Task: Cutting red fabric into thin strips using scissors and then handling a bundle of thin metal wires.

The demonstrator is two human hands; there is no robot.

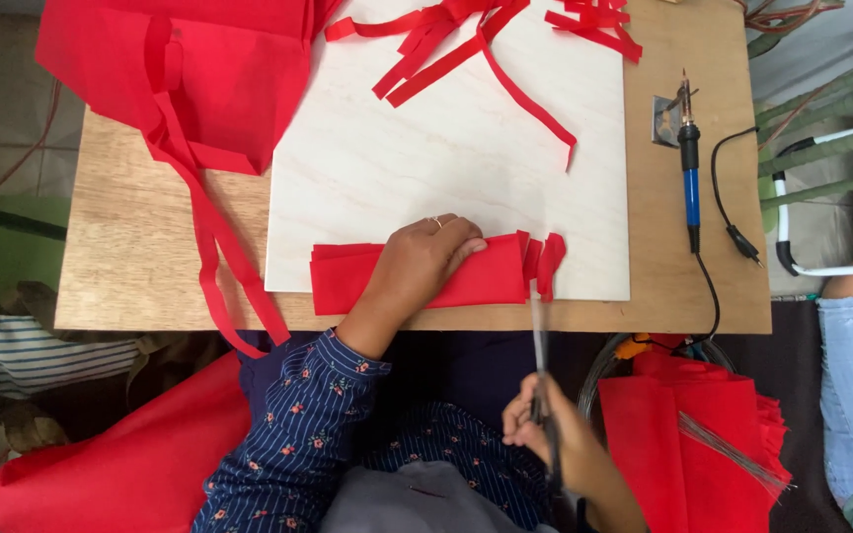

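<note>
Folded red fabric (426,281) lies flat under the left hand (425,259), whose spread palm and fingers press it onto the pale board (466,148). Nearest the body, the right hand (545,424) is closed around the scissors (542,365), whose blades, blurred, point up toward the fabric's right end, where cut tabs (543,259) stick up. If the pressing hand eases, the layers could slide and the cut run crooked. Beyond the left hand lie loose red strips (476,44) and a larger red fabric piece (190,69); far right of it rests a blue soldering iron (690,168).
</note>
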